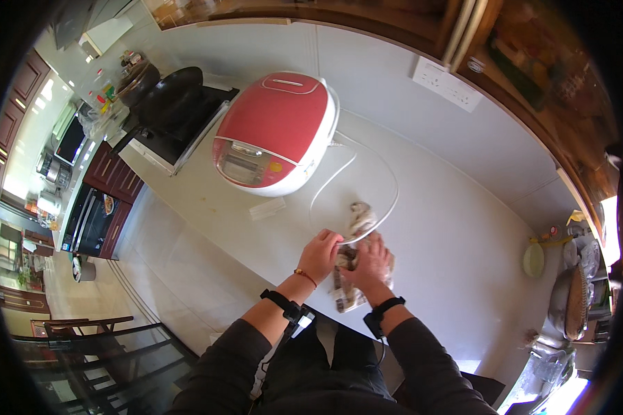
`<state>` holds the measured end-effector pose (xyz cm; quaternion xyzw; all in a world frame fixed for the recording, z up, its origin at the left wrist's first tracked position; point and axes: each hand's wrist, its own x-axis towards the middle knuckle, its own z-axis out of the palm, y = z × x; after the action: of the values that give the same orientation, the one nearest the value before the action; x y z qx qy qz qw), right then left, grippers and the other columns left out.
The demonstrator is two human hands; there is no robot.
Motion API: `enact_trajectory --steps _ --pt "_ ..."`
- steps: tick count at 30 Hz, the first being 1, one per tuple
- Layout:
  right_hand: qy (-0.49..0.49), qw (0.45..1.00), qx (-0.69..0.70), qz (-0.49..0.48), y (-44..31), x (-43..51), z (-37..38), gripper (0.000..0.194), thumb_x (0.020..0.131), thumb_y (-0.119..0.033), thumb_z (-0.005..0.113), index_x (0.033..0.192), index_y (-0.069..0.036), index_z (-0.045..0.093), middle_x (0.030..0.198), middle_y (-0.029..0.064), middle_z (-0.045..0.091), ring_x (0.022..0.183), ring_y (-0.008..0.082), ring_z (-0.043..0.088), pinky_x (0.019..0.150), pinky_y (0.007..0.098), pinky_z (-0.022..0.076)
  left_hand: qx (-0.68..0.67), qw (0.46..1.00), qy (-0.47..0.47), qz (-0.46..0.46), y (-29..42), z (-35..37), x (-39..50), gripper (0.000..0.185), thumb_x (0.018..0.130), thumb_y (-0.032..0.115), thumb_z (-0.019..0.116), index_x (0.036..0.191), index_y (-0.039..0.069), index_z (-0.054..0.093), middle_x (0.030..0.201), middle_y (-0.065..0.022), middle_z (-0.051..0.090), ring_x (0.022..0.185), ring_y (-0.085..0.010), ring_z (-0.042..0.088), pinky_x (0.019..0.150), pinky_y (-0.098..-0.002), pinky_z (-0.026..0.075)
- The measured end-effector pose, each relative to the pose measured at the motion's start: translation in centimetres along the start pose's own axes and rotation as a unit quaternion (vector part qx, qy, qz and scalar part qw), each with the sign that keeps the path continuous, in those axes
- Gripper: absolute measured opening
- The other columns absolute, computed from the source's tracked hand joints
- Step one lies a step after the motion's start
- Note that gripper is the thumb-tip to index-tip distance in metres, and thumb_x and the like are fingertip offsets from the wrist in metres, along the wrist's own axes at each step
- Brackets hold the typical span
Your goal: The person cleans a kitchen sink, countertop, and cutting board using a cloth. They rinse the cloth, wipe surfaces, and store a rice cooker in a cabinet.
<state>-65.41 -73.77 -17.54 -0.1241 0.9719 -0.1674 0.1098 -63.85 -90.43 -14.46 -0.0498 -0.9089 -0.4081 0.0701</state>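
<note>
A white power cord (396, 179) loops over the pale countertop (446, 223) from behind a red and white rice cooker (275, 129). My left hand (320, 255) pinches the cord near the counter's front edge. My right hand (369, 263) lies on a brown and white patterned cloth (349, 298), fingers spread over it, close to the cord; part of the cloth sticks out beyond the fingers. Whether the right fingers also touch the cord is unclear. The cooker's lid is closed. A small whitish flat piece (267, 208) lies in front of it.
A black wok (174, 98) stands on the stove (187, 135) left of the cooker, its handle sticking out over the front. A wall socket strip (446, 83) is below the wooden cabinets (384, 26). At the far right are a metal basin (560, 301) and a green bowl (533, 260).
</note>
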Motion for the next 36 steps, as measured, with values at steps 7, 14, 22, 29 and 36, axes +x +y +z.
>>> enact_trajectory --steps 7,14,22,29,36 --pt "0.019 0.994 0.043 -0.101 -11.2 3.5 4.5 0.098 0.061 -0.041 0.081 0.146 -0.023 0.034 0.151 0.0126 0.025 0.141 0.0374 0.019 0.110 0.0612 0.0169 0.061 0.995 0.075 -0.035 -8.7 -8.1 -1.6 0.032 0.078 0.003 0.057 0.110 0.008 0.061 0.111 -0.0140 0.060 0.109 -0.0339 0.055 0.097 -0.0420 0.044" --pt "-0.007 0.996 0.009 -0.091 -13.6 4.7 4.4 0.098 0.061 -0.043 0.082 0.145 -0.026 0.036 0.152 0.0115 0.026 0.141 0.0364 0.020 0.107 0.0640 0.0193 0.216 0.972 0.056 -0.074 -15.7 -12.8 -0.1 0.046 0.075 0.007 0.068 0.118 0.013 0.053 0.118 -0.0095 0.056 0.116 -0.0331 0.049 0.097 -0.0438 0.042" --pt "-0.048 0.973 0.014 -0.224 -16.9 1.8 6.1 0.077 0.061 -0.031 0.080 0.132 -0.027 0.051 0.143 0.0062 0.041 0.133 0.0325 0.035 0.103 0.0586 0.0290 0.096 0.969 0.027 -0.224 -17.8 -12.5 -2.7 0.034 0.078 0.002 0.057 0.110 0.009 0.051 0.110 -0.0144 0.062 0.105 -0.0374 0.058 0.086 -0.0449 0.047" --pt "-0.106 0.951 0.114 -0.266 -14.9 -0.5 2.8 0.064 0.059 -0.025 0.079 0.121 -0.024 0.061 0.129 0.0049 0.053 0.116 0.0309 0.051 0.095 0.0459 0.0437 0.028 0.959 0.088 -0.268 -17.3 -13.2 -6.8 0.037 0.085 0.004 0.052 0.121 0.005 0.047 0.120 -0.0199 0.055 0.108 -0.0401 0.055 0.090 -0.0459 0.046" --pt "0.019 0.980 0.046 -0.191 -14.8 4.9 0.0 0.068 0.060 -0.030 0.080 0.125 -0.024 0.058 0.134 0.0038 0.050 0.118 0.0311 0.049 0.094 0.0502 0.0425 -0.047 0.950 0.128 -0.282 -16.3 -10.3 -5.7 0.045 0.087 0.004 0.053 0.130 0.004 0.040 0.127 -0.0246 0.048 0.115 -0.0428 0.049 0.096 -0.0465 0.042"
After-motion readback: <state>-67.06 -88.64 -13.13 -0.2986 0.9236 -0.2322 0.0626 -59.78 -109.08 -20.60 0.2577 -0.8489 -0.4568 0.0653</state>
